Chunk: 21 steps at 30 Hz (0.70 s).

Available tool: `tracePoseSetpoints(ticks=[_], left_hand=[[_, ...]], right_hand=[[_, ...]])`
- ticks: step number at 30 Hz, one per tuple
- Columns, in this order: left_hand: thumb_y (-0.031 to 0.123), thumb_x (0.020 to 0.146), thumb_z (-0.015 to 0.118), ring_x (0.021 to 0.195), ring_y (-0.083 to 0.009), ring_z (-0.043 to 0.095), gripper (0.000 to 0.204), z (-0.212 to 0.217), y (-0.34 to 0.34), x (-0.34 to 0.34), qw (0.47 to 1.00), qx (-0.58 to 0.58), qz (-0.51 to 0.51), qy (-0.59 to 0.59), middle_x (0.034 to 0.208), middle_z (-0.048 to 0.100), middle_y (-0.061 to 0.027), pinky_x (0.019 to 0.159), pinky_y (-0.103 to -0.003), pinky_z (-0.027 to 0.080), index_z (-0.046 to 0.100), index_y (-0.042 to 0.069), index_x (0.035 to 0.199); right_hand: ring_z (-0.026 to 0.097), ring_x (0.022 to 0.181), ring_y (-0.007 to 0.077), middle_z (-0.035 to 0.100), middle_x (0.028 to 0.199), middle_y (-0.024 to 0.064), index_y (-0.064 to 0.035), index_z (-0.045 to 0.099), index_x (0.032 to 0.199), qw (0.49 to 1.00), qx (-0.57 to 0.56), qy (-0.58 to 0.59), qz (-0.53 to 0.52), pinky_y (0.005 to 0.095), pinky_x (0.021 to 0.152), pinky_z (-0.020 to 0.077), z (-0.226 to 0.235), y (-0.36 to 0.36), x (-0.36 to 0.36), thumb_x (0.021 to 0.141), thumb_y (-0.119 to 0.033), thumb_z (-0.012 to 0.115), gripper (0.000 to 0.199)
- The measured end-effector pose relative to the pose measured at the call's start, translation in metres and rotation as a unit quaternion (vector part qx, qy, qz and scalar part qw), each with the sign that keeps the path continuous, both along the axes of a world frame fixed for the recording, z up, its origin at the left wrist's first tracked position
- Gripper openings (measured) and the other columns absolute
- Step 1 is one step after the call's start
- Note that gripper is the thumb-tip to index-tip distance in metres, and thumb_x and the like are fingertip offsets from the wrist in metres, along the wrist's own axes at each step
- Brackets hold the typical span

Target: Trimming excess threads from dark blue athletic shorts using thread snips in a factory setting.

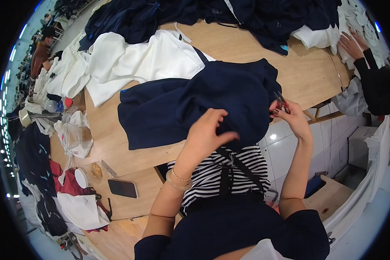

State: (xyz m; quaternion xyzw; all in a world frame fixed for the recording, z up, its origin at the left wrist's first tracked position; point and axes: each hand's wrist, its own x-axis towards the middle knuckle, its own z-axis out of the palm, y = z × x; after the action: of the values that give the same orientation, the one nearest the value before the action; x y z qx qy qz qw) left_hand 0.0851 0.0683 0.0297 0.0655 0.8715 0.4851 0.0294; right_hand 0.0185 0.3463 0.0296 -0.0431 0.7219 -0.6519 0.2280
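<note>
A navy blue garment (234, 91) lies spread over the front edge of the wooden table, part of it hanging toward my lap. My left hand (206, 136) is just over its near part, thumb stretched out and fingers apart, holding nothing; whether it touches the cloth I cannot tell. At the garment's right edge, my right hand (294, 119) grips small red-handled thread snips (282, 102), their blades pointing up and away from me. The fingertips of this hand are close to the cloth's edge.
White garments (138, 56) and a navy pile (195, 11) lie farther back. At left are a phone (123, 188), a lidded plastic jar (86, 177) and a bagged plastic container (76, 136). Another person's hands (352, 45) handle white cloth at far right.
</note>
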Motion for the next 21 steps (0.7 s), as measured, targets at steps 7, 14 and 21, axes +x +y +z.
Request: tracePoseSetpoints(ticks=[7,14,21], left_hand=[[-0.003,0.059,0.069,0.098,-0.0275,0.057,0.048,-0.015,-0.006,-0.007,0.967,-0.200,-0.070,0.141,0.110,0.059,-0.0075,0.080,-0.038,0.045,0.063,0.010,0.105],[-0.002,0.076,0.057,0.063,-0.0087,0.052,0.025,0.109,-0.121,-0.013,0.983,0.089,0.142,0.078,0.071,0.058,-0.0015,0.057,-0.023,0.041,0.064,0.002,0.099],[0.002,0.087,0.056,0.064,-0.0074,0.047,0.015,0.067,-0.249,0.022,0.722,-0.117,0.591,0.340,0.078,0.057,-0.0007,0.057,-0.023,0.039,0.065,0.003,0.098]], right_hand=[[0.056,0.097,0.0109,0.059,0.104,0.0028,-0.0013,0.059,0.103,0.999,-0.041,0.020,0.001,0.0258,0.083,0.0492,-0.008,-0.028,-0.008,0.089,-0.001,0.054,0.015],[0.046,0.122,0.0159,0.053,0.130,0.0043,0.0004,0.055,0.121,0.998,0.024,0.054,0.022,0.0259,0.103,0.0322,-0.016,-0.026,-0.013,0.088,0.001,0.052,0.033],[0.053,0.118,0.0183,0.056,0.127,0.0085,-0.0026,0.056,0.121,0.996,-0.060,0.058,0.031,0.0304,0.093,0.0440,-0.017,-0.029,-0.019,0.092,-0.007,0.049,0.031]])
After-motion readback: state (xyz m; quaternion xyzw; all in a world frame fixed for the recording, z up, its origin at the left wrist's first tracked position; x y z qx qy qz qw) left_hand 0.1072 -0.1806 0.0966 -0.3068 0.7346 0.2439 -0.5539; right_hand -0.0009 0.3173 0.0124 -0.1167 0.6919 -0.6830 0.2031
